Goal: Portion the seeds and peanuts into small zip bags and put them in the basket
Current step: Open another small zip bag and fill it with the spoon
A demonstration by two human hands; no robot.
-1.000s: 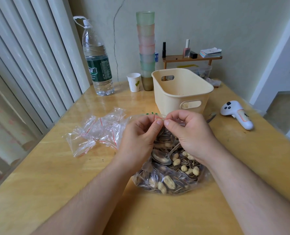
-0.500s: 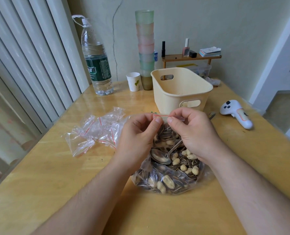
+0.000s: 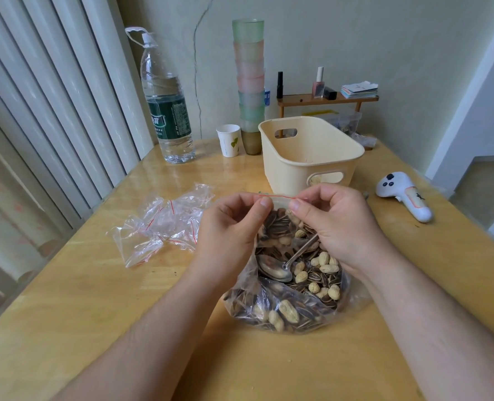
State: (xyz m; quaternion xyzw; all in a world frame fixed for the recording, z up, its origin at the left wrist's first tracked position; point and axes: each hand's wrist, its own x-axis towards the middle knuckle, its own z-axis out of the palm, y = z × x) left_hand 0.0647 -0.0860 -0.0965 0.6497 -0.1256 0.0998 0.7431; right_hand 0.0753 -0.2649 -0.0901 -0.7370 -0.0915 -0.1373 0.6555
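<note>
Head view, only 1 camera. Both hands are raised over the big open bag of seeds and peanuts [image 3: 297, 285] on the table [image 3: 95, 314]. Left hand [image 3: 228, 235] and right hand [image 3: 338, 224] each pinch, thumb against forefinger, the red-lined top edge of a small zip bag [image 3: 277, 198].

Change noted: 1 s ago the 2 pinch points were touching at the middle of the strip; now they are apart and a stretch of red line shows taut between them. Judgement: fingers are running outward along the seal, so this portion is being closed, not opened. Whether the seal is fully pressed, cannot tell.

Basket [image 3: 312, 151] stands just behind the hands; its inside looks bare. Spoon [image 3: 280, 267] lies in the mix. Spare zip bags [image 3: 164, 227] lie left of the hands.
</note>
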